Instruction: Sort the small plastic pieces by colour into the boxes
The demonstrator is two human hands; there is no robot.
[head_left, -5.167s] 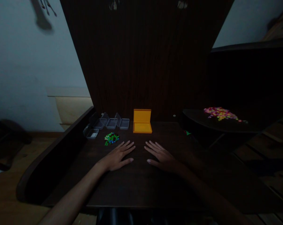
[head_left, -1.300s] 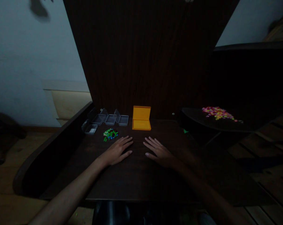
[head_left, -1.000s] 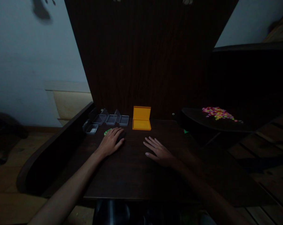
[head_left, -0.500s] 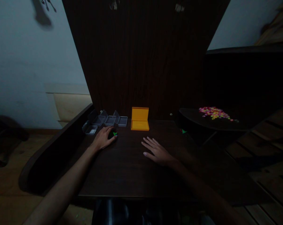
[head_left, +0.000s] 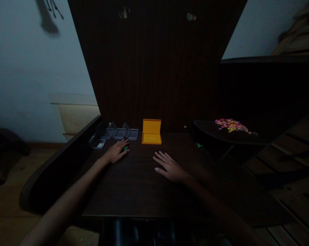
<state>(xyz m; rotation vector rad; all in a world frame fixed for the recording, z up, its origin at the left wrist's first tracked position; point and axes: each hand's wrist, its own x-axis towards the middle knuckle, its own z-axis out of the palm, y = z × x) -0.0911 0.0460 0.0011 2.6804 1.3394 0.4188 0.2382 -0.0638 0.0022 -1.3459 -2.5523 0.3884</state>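
My left hand (head_left: 116, 151) lies on the dark wooden table, fingers stretched forward and thumb apart. A few small green pieces (head_left: 126, 148) sit in the gap between its thumb and index finger, apparently on the tabletop. To the right, my right hand (head_left: 172, 168) rests flat with its fingers spread and nothing under its fingertips that I can see. Beyond the two hands stands a yellow box (head_left: 151, 138) with its hinged lid up; its tray looks bare. Just past my left hand are several clear plastic boxes (head_left: 132, 134) with raised lids.
A pile of small pink, yellow and red pieces (head_left: 232, 125) lies on a raised side shelf (head_left: 208, 128). Below the shelf edge is a small green and red item (head_left: 199, 145). A dark raised side rail (head_left: 57, 164) borders the table on the left.
My left hand has lowered and flattened slightly beside the green pieces, its fingers straighter. My right hand stays about where it was. The whole view has shifted a little.
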